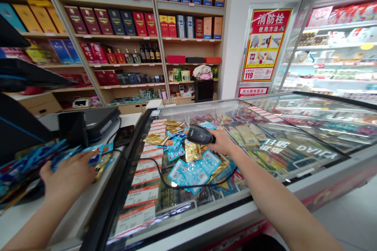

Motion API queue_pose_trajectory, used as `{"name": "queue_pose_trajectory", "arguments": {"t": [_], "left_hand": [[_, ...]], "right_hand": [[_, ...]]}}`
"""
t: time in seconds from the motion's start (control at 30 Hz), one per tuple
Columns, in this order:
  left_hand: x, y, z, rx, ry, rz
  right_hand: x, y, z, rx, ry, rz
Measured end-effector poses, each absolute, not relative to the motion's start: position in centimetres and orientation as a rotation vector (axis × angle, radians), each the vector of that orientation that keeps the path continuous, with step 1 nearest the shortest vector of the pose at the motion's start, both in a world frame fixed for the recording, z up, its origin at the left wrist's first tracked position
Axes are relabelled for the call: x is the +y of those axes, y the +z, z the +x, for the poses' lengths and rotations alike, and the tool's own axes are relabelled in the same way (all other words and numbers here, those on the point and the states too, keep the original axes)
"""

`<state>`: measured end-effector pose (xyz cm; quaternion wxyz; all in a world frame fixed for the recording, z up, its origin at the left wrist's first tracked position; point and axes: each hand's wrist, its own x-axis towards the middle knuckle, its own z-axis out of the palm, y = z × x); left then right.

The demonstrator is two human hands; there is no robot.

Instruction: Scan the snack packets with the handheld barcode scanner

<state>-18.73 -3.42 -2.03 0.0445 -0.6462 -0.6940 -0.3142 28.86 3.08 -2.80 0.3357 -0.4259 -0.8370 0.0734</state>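
Observation:
In my right hand [223, 142] is a black handheld barcode scanner [200, 135], held with my fingers around its handle. It points left above a loose pile of blue snack packets [194, 168] and gold snack packets [193, 151] on the freezer's glass top [176, 211]. Several packets show printed barcodes. My left hand [69, 172] lies over a heap of blue snack packets [32, 160] on the counter at the left. Its thumb stands apart from the fingers, and a blue packet [103, 148] shows beside the fingertips. The undersides of these fingers are hidden.
The scanner's black cable [165, 182] loops across the glass. A dark phone [124, 135] lies on the counter [132, 119] beside a black flat device [101, 119]. Price labels [144, 194] line the freezer's left side. Shelves with boxed bottles [118, 21] stand behind.

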Motion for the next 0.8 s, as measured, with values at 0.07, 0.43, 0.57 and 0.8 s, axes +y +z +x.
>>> {"name": "queue_pose_trajectory", "arguments": {"t": [0.07,0.43,0.57,0.8], "left_hand": [[-3.4,-1.4,-17.3,-2.07,-0.874,-1.782],[3.8,-0.1,-6.2,-1.864,-0.403,-2.294],[7.3,-0.4,-5.1,-1.885,-0.003,-2.409],[9.0,-0.7,-5.4,-1.936,0.251,-2.426]], "right_hand": [[3.1,-2.8,28.9,-2.18,0.184,-1.119],[3.3,-2.8,28.9,-2.178,0.126,-1.143],[3.3,-2.7,28.9,-2.187,0.14,-1.138],[3.3,-2.7,28.8,-2.203,0.181,-1.107]]}}
